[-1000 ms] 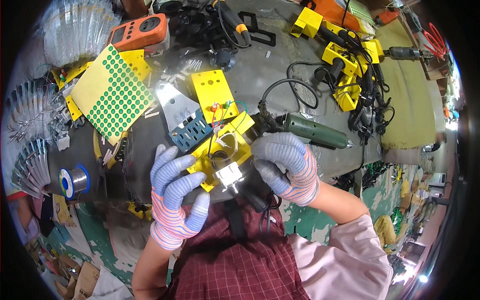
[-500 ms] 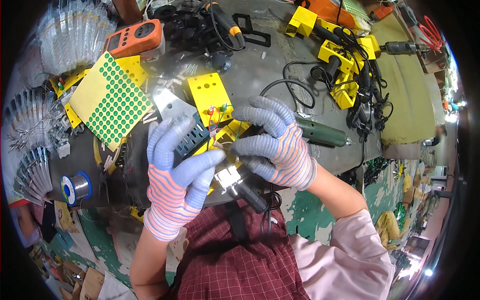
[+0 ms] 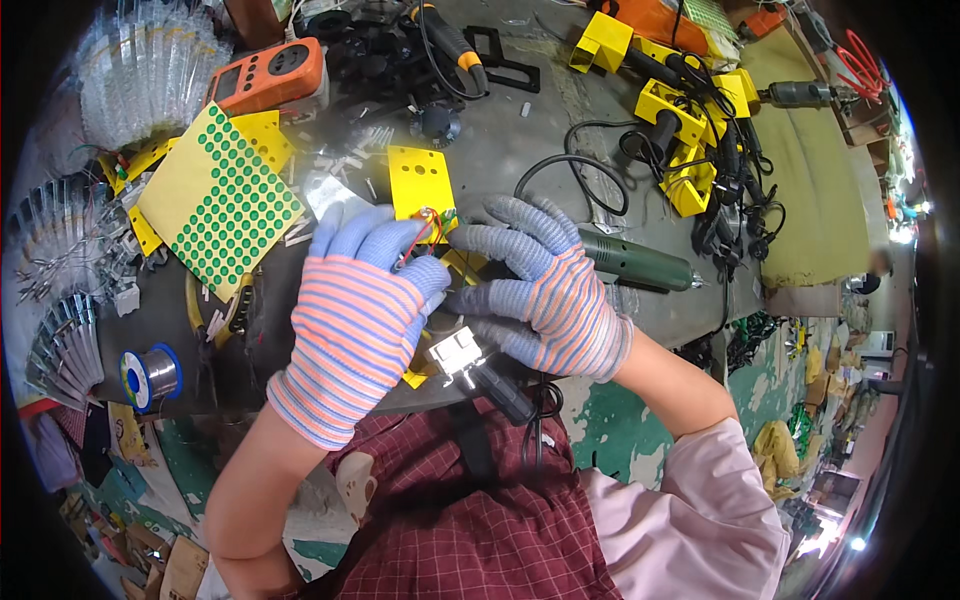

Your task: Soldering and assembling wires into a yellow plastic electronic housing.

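Cluttered grey worktop [image 3: 520,150], strewn with yellow parts, cables and a green rotary tool [image 3: 635,265]. At its near edge, left hand [image 3: 355,325] and right hand [image 3: 545,290], both gloved, fingers curled and pinching a small yellow assembly [image 3: 445,265] with thin wires. Probably light, stiff plastic with fragile wiring; best gripped by the plate edges.
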The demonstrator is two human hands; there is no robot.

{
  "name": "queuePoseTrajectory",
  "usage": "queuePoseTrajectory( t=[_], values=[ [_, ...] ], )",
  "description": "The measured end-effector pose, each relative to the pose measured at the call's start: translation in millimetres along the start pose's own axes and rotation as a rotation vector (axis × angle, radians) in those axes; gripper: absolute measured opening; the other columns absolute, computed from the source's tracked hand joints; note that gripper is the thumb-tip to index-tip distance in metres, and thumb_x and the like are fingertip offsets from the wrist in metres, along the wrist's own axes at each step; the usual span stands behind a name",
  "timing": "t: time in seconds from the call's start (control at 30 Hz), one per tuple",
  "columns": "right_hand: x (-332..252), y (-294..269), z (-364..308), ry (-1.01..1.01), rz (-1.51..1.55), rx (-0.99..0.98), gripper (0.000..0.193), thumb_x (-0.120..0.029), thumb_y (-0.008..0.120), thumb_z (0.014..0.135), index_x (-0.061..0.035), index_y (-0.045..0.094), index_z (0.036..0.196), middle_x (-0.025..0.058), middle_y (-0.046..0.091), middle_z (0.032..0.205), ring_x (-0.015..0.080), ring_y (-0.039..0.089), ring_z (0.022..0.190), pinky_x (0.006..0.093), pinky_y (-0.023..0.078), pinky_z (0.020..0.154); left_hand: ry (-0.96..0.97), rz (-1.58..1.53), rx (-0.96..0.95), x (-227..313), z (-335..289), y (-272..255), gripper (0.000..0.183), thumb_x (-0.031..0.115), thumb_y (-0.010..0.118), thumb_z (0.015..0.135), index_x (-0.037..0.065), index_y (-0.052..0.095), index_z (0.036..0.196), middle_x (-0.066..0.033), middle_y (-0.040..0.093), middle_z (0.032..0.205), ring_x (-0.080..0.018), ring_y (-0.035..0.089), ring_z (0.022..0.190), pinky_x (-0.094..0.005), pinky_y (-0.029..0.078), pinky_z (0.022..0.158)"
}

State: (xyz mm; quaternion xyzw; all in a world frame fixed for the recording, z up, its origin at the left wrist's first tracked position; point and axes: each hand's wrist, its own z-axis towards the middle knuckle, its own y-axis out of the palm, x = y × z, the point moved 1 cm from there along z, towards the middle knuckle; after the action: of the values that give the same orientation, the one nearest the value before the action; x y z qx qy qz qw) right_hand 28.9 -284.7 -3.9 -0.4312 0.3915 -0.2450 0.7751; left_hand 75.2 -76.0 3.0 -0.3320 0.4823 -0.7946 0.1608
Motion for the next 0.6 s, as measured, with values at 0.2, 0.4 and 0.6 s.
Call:
queuePoseTrajectory(
  t=[0.2, 0.4, 0.6],
  values=[
    [-4.7, -4.9, 8.7, 0.044, -0.016, -0.081, 0.023, -0.027, 0.075, 0.073, -0.0178, 0.074, 0.094, 0.0105, 0.057, 0.135, 0.0412, 0.044, 0.132, 0.057, 0.03, 0.111, -0.282, -0.497, 0.219, -5.7, -31.9, 25.8, 0.018, 0.004, 0.075, 0.079, 0.006, 0.072, 0.097, -0.0136, 0.071, 0.096, -0.0324, 0.065, 0.095, -0.0402, 0.051, 0.088],
    [-26.3, -9.4, 49.9, 0.199, -0.342, -0.344, 0.032, -0.024, 0.074, 0.069, -0.0151, 0.068, 0.1, 0.0093, 0.06, 0.105, 0.0318, 0.057, 0.1, 0.047, 0.044, 0.082, -0.615, -0.855, 0.145, 2.1, -33.4, 21.7, 0.016, 0.002, 0.074, 0.081, 0.002, 0.071, 0.096, -0.0172, 0.069, 0.098, -0.0341, 0.065, 0.094, -0.0403, 0.051, 0.092],
    [-19.1, 1.1, 51.5, 0.082, -0.444, -0.196, 0.032, -0.021, 0.07, 0.07, -0.0111, 0.063, 0.1, 0.01, 0.061, 0.095, 0.0308, 0.06, 0.091, 0.0446, 0.045, 0.078, -0.18, -0.347, 0.316, -2.0, -46.2, 45.5, 0.025, 0.007, 0.075, 0.072, 0.011, 0.069, 0.096, -0.0127, 0.062, 0.111, -0.0349, 0.057, 0.113, -0.0549, 0.04, 0.109]
  ],
)
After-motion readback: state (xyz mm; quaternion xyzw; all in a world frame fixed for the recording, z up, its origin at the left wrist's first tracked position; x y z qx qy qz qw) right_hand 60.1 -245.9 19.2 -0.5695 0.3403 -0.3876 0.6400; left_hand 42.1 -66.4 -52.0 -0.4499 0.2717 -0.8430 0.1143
